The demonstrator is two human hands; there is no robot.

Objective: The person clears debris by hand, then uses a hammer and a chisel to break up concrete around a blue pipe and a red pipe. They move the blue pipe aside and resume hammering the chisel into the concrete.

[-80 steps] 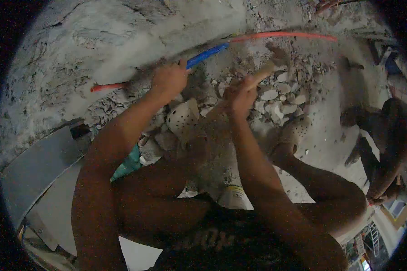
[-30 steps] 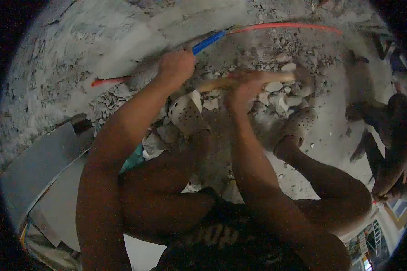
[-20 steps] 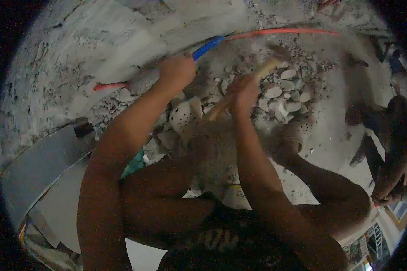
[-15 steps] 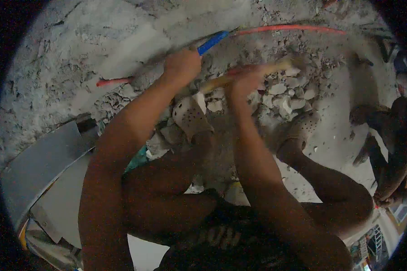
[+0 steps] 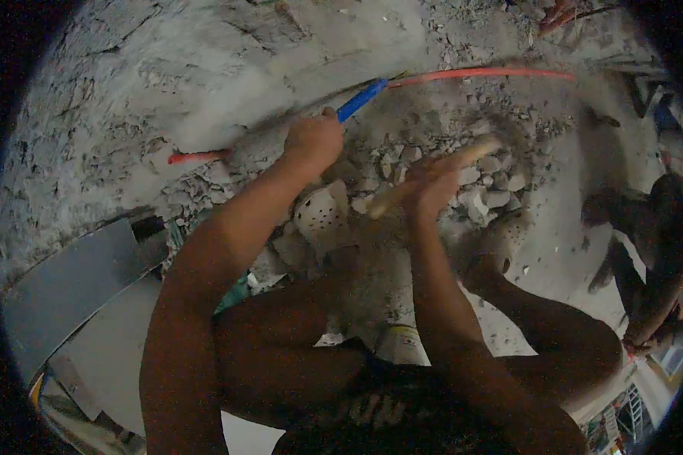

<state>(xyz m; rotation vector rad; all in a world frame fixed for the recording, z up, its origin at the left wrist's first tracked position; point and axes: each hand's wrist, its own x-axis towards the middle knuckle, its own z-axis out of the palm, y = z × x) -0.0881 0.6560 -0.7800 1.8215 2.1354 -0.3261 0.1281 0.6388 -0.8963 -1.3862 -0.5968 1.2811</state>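
Observation:
My left hand (image 5: 313, 144) is closed around a blue chisel (image 5: 363, 101), which slants up and right. Its far end meets the rough grey surface beside a red conduit (image 5: 486, 73). Lower and to the right, my right hand (image 5: 435, 186) grips the pale wooden handle of a hammer (image 5: 476, 152). The handle is smeared by motion and the hammer's head cannot be made out. A shorter red conduit piece (image 5: 197, 157) sticks out left of my left hand. Broken rubble (image 5: 487, 193) lies beneath and around my right hand.
My feet in perforated clogs (image 5: 322, 216) are planted among the debris. Grey panels (image 5: 76, 269) lean at the left. Another person's limbs (image 5: 653, 227) show at the right edge. A metal ladder-like frame (image 5: 631, 409) is at the lower right.
The view has tilted, so the scene sits slightly lower. My right hand and the hammer have moved down and a little right. The chisel stays in my left hand beside the conduit.

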